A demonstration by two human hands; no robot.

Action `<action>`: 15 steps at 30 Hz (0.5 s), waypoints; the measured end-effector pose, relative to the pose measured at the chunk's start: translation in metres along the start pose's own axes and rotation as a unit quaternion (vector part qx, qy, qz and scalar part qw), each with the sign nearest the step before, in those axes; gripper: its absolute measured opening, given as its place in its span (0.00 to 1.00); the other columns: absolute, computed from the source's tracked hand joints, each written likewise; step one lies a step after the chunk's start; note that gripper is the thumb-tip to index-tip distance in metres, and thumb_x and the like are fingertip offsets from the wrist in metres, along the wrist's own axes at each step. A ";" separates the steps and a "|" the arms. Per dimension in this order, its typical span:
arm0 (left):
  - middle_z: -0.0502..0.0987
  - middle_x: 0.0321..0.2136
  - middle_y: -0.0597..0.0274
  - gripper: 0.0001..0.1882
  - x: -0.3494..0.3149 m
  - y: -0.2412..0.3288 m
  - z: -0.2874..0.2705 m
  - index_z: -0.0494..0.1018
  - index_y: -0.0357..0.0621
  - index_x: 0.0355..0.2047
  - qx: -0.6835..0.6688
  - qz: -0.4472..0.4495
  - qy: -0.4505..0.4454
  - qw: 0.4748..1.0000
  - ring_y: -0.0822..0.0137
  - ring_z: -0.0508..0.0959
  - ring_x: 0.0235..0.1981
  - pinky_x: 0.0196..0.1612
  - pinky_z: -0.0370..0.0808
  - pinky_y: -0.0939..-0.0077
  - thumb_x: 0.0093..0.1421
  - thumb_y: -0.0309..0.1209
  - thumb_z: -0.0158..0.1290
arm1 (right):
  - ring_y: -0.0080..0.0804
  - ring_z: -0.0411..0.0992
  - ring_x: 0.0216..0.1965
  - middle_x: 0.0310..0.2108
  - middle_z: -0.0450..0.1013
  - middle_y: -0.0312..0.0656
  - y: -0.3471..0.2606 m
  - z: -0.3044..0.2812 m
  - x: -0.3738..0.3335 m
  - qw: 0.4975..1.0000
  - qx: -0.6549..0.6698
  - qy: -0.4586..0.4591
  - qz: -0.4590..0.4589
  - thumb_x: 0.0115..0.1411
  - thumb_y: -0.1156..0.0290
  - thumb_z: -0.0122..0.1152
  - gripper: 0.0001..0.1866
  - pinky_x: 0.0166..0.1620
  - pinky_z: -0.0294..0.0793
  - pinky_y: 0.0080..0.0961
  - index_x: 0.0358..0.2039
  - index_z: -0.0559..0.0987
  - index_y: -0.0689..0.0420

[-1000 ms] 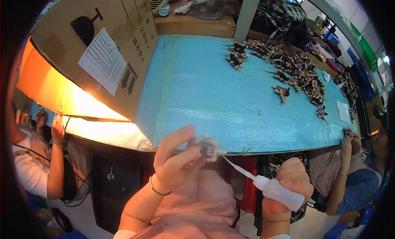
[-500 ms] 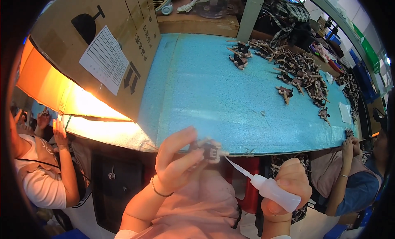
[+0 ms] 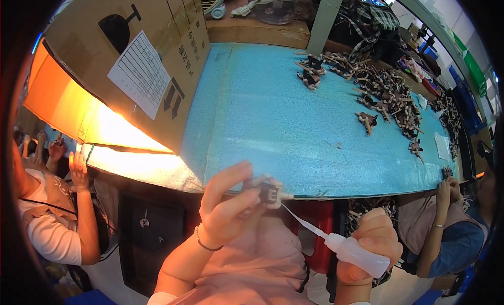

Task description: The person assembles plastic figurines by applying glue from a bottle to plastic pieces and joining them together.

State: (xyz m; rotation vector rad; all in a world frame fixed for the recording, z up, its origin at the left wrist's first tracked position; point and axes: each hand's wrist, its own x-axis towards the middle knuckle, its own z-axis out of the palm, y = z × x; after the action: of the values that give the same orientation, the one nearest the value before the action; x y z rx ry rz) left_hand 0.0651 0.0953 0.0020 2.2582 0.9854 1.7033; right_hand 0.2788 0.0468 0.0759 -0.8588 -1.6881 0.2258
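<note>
My left hand (image 3: 226, 202) pinches a small dark-and-cream figurine (image 3: 269, 193) in its fingers, just off the table's near edge. Part of the figurine is blurred and hidden behind the fingers. In my right hand (image 3: 375, 239) is a white squeeze bottle (image 3: 362, 256), tilted so that its long thin nozzle (image 3: 304, 223) points up and left. The nozzle tip is right beside the lower side of the figurine; whether they touch I cannot tell.
A blue-covered table (image 3: 273, 116) bears a pile of similar figurines (image 3: 391, 95) at the right. A large carton (image 3: 152, 69) stands at the left beside a bright glow. Dark trays (image 3: 149, 242) sit below. Co-workers (image 3: 58, 216) are at both sides.
My right hand and the bottle have shifted slightly right and down. The nozzle tip is a little lower beside the figurine. My left hand keeps its hold, nearly still.
</note>
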 end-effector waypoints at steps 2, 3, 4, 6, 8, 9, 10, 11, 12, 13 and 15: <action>0.64 0.47 0.44 0.26 -0.002 -0.002 0.001 0.63 0.46 0.40 -0.007 -0.004 0.003 1.000 0.50 0.70 0.49 0.45 0.77 0.66 0.43 0.14 0.59 | 0.23 0.57 0.18 0.18 0.59 0.33 -0.001 0.002 0.000 1.000 0.014 0.013 0.001 0.52 0.42 0.55 0.26 0.26 0.56 0.23 0.27 0.66 0.54; 0.63 0.47 0.44 0.26 -0.003 -0.002 0.001 0.63 0.46 0.41 -0.013 -0.009 0.006 1.000 0.51 0.70 0.49 0.45 0.78 0.66 0.43 0.13 0.59 | 0.23 0.57 0.18 0.18 0.59 0.33 -0.003 0.002 0.000 1.000 0.012 0.012 0.012 0.52 0.42 0.55 0.25 0.26 0.56 0.23 0.27 0.66 0.54; 0.63 0.47 0.44 0.26 -0.002 -0.002 0.001 0.63 0.46 0.41 -0.012 -0.009 0.006 1.000 0.51 0.70 0.49 0.45 0.78 0.66 0.43 0.13 0.59 | 0.23 0.57 0.18 0.18 0.59 0.33 -0.004 0.003 0.000 1.000 0.010 0.012 0.024 0.53 0.43 0.55 0.25 0.26 0.55 0.23 0.27 0.66 0.54; 0.63 0.48 0.44 0.27 0.000 0.000 0.002 0.62 0.46 0.42 -0.041 -0.019 0.008 0.999 0.52 0.70 0.49 0.45 0.78 0.66 0.43 0.13 0.59 | 0.23 0.57 0.18 0.18 0.59 0.33 -0.003 0.004 0.003 1.000 0.010 0.004 0.015 0.53 0.43 0.54 0.25 0.25 0.55 0.23 0.27 0.66 0.54; 0.63 0.48 0.43 0.27 -0.003 -0.001 0.002 0.62 0.46 0.42 -0.057 -0.024 0.010 0.998 0.53 0.71 0.48 0.45 0.78 0.67 0.43 0.13 0.58 | 0.23 0.57 0.18 0.18 0.59 0.33 -0.003 0.003 0.003 1.000 0.012 -0.004 0.007 0.53 0.43 0.54 0.25 0.25 0.55 0.23 0.26 0.66 0.54; 0.63 0.48 0.43 0.27 -0.004 -0.002 0.002 0.62 0.46 0.42 -0.072 -0.029 0.012 0.997 0.53 0.71 0.48 0.44 0.78 0.68 0.44 0.13 0.58 | 0.23 0.57 0.18 0.18 0.59 0.33 -0.003 0.002 0.003 1.000 0.006 -0.005 0.008 0.53 0.42 0.54 0.25 0.25 0.55 0.23 0.27 0.66 0.54; 0.63 0.48 0.43 0.27 -0.003 -0.002 0.002 0.62 0.46 0.42 -0.071 -0.029 0.012 0.997 0.53 0.71 0.48 0.44 0.78 0.68 0.44 0.13 0.58 | 0.23 0.57 0.19 0.18 0.59 0.33 -0.002 0.001 0.002 1.000 0.001 -0.005 0.008 0.53 0.42 0.54 0.25 0.26 0.55 0.23 0.27 0.66 0.54; 0.65 0.47 0.43 0.27 -0.001 -0.003 0.004 0.64 0.45 0.42 -0.075 -0.030 0.027 0.996 0.58 0.74 0.41 0.40 0.78 0.71 0.41 0.13 0.60 | 0.23 0.57 0.19 0.18 0.59 0.33 0.000 0.000 0.001 1.000 -0.001 -0.005 0.008 0.53 0.42 0.54 0.25 0.26 0.55 0.23 0.27 0.66 0.54; 0.67 0.46 0.44 0.28 -0.001 -0.003 0.005 0.65 0.44 0.41 -0.080 -0.032 0.042 0.995 0.62 0.76 0.35 0.36 0.78 0.73 0.39 0.14 0.62 | 0.23 0.57 0.19 0.18 0.59 0.34 0.004 0.000 0.000 1.000 0.017 -0.004 -0.008 0.53 0.41 0.53 0.26 0.26 0.55 0.23 0.28 0.66 0.54; 0.67 0.46 0.44 0.28 -0.001 -0.004 0.005 0.65 0.44 0.41 -0.081 -0.031 0.042 0.995 0.62 0.76 0.35 0.36 0.78 0.73 0.39 0.14 0.62 | 0.24 0.57 0.19 0.18 0.60 0.34 0.005 -0.001 -0.001 0.999 0.034 -0.004 -0.024 0.52 0.40 0.53 0.26 0.26 0.55 0.23 0.28 0.66 0.54; 0.66 0.46 0.45 0.27 -0.003 -0.005 0.004 0.65 0.45 0.41 -0.085 -0.049 0.042 0.994 0.61 0.77 0.36 0.37 0.78 0.73 0.41 0.13 0.60 | 0.24 0.57 0.19 0.19 0.60 0.34 0.005 0.002 0.000 0.999 0.032 0.008 -0.017 0.52 0.40 0.54 0.26 0.26 0.55 0.23 0.28 0.65 0.54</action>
State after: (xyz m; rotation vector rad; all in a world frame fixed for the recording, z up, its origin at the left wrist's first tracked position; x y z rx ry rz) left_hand 0.0666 0.0982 -0.0042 2.0131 0.9129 1.7806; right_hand 0.2793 0.0512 0.0724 -0.7822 -1.6710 0.2476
